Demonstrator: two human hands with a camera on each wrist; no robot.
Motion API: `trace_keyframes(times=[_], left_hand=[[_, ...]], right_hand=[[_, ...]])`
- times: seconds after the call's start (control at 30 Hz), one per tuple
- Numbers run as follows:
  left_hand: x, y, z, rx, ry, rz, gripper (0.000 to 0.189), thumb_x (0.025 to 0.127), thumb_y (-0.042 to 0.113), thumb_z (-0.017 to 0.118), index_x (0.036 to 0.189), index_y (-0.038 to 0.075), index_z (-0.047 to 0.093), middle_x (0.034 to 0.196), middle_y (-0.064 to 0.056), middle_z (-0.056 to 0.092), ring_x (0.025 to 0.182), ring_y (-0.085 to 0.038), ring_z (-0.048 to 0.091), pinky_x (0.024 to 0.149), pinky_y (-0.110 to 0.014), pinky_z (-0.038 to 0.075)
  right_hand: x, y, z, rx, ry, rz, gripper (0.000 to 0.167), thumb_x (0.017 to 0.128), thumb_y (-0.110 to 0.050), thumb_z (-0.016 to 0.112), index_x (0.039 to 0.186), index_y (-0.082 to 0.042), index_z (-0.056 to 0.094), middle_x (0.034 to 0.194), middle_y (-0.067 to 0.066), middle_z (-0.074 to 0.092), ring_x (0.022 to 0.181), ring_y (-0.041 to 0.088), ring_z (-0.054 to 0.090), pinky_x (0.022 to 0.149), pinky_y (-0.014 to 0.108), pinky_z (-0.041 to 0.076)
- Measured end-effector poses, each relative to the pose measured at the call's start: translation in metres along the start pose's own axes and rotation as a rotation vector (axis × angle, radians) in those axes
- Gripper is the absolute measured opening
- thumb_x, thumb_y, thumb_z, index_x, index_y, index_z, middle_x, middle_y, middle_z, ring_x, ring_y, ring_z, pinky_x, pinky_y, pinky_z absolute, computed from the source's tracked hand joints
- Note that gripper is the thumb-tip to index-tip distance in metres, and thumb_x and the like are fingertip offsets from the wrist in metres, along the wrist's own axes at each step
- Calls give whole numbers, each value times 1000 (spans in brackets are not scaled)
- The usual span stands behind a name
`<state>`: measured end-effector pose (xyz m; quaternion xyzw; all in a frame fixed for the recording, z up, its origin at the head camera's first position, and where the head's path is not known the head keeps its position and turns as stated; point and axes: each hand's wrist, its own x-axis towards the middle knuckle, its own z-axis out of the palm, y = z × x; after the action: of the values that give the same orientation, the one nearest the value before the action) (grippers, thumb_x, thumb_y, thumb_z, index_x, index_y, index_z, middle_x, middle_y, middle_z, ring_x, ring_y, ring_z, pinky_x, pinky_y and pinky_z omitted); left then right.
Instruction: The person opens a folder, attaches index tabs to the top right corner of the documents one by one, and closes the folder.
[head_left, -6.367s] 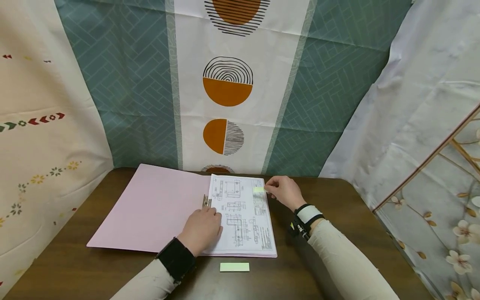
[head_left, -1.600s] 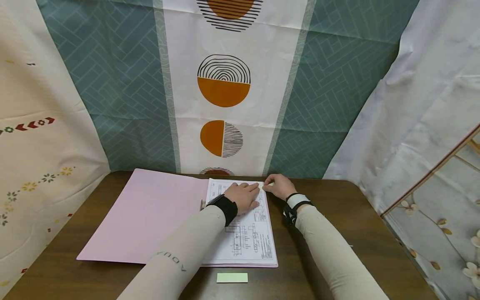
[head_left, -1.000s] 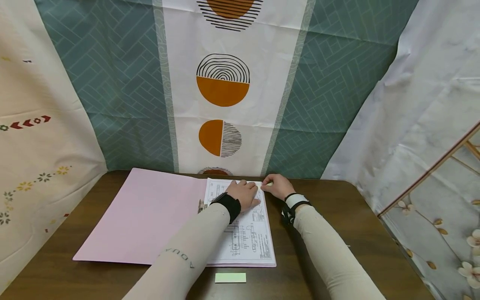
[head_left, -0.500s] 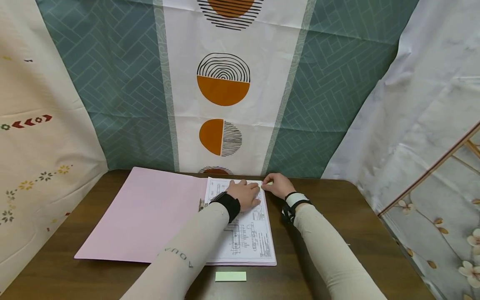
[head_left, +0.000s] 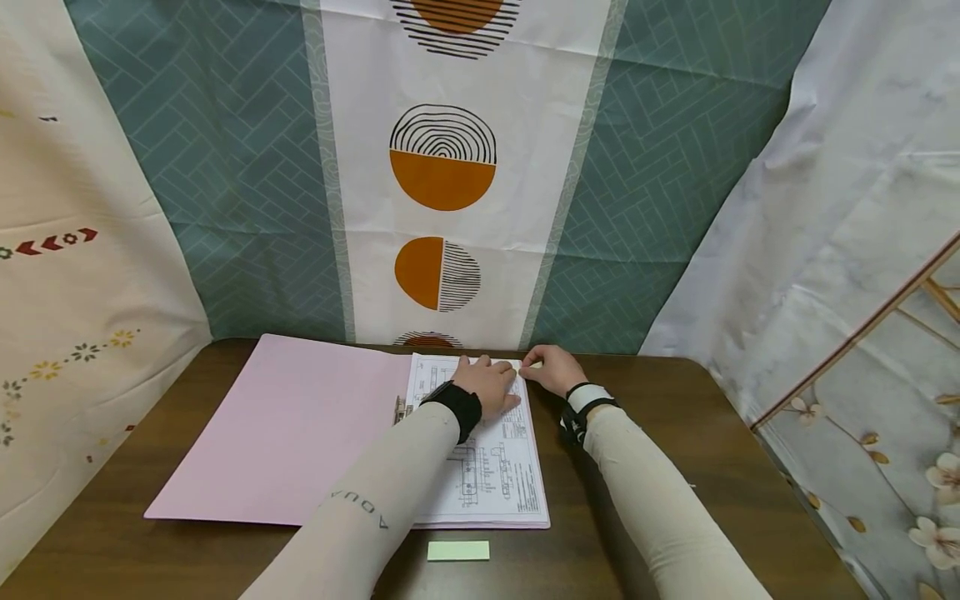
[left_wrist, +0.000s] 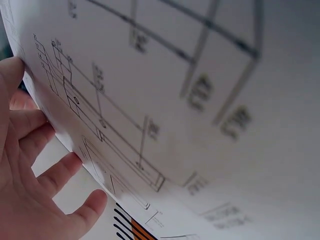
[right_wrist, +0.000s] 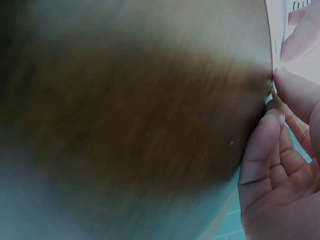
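Observation:
My left hand (head_left: 483, 387) lies on the upper right part of a drawing sheet (head_left: 491, 500), fingers spread and fingertips on the paper, as the left wrist view also shows. Beside it, at the sheet's right edge, my right hand (head_left: 555, 371) pinches the end of a pale yellow-green sticky note (right_wrist: 279, 102) between thumb and forefinger. Most of that note is hidden by the fingers. The sheet tops a stack of papers in an open pink folder (head_left: 300, 433). A metal clip (head_left: 400, 408) sits at the stack's left margin, partly behind my left sleeve.
A light green sticky note pad (head_left: 458, 551) lies on the brown table (head_left: 615, 533) just in front of the folder. Patterned cloth (head_left: 442, 325) hangs along the table's back edge, with more cloth at both sides.
Over several seconds my left hand has moved from the clip to the sheet's upper right, covering much of the note there. My right hand stays at the edge; the last second shows almost no motion.

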<state>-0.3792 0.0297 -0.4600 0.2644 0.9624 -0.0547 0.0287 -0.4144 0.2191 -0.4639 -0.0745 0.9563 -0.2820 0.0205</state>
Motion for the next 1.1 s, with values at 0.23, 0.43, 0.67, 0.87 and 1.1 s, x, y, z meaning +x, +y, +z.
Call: trace_keyframes(times=[0.23, 0.43, 0.67, 0.87, 1.1], left_hand=[[-18, 5, -13, -26, -13, -28, 67, 112, 62, 54, 167, 23, 51, 171, 5, 48, 156, -28, 44, 124, -63, 34], [-31, 7, -9, -21, 38, -32, 66, 110, 61, 58, 162, 20, 56, 168, 2, 51, 153, -28, 49, 122, -60, 38], [-55, 15, -4, 26, 95, -13, 67, 107, 61, 65, 157, 17, 61, 160, 0, 60, 145, -28, 57, 117, -54, 45], [-102, 23, -24, 13, 124, 32, 62, 106, 55, 71, 151, 13, 67, 152, -4, 66, 139, -28, 61, 114, -52, 48], [-141, 25, -29, -16, 150, 90, 63, 103, 54, 76, 147, 11, 68, 148, -5, 69, 135, -28, 65, 112, -51, 50]], right_hand=[[-10, 0, 0, 33, -31, 0, 32, 109, -29, 73, 134, -9, 73, 143, 13, 69, 122, 32, 66, 105, 51, 52], [-33, 4, -3, 48, -22, -44, 48, 108, -26, 74, 149, -4, 63, 141, 20, 65, 102, 29, 67, 92, 48, 56], [-73, 5, -7, -18, 12, -100, 53, 105, -23, 78, 151, -3, 62, 145, 23, 59, 103, 27, 64, 94, 47, 58], [-105, -3, -8, -59, 5, -123, 50, 104, -23, 81, 149, -7, 66, 146, 16, 60, 99, 21, 66, 86, 39, 59], [-138, -15, -11, -152, -33, -192, 41, 100, -24, 85, 138, -12, 74, 128, 6, 68, 91, 13, 64, 77, 34, 57]])
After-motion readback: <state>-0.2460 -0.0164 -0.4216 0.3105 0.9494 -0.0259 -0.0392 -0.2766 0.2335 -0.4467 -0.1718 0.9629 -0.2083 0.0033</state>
